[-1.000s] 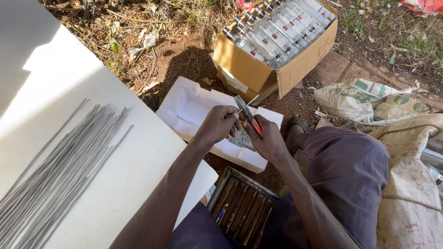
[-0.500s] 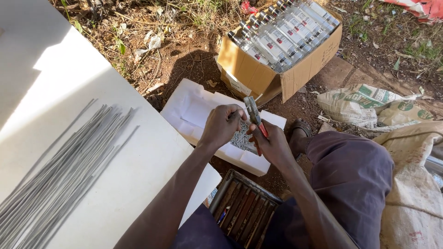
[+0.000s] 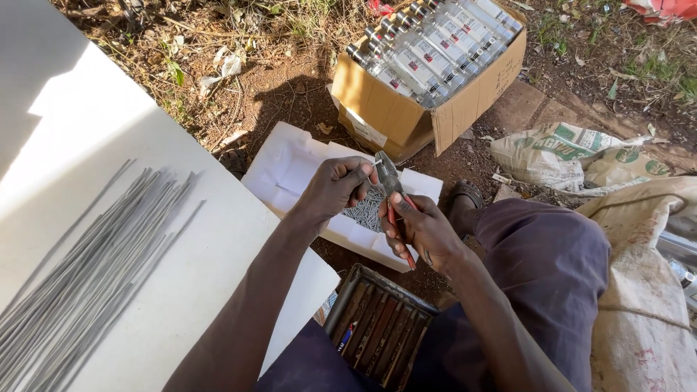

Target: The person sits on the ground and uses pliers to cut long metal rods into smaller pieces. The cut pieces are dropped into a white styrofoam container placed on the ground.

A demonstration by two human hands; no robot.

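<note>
We find the right hand (image 3: 425, 231) clenched round red-handled pliers (image 3: 392, 190), the left hand (image 3: 335, 187) pinching something too small to identify at the pliers' nose, above a white tray (image 3: 290, 165) of short wire pieces (image 3: 368, 210). Risk: nipped fingertips, should the tool slip.

Harsh sunlight, glare on white board (image 3: 145, 239), sharp shadows

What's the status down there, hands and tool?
Right hand grips pliers. Left hand at pliers' tip. Cut pieces on white tray beneath. Nothing blocking.
</note>
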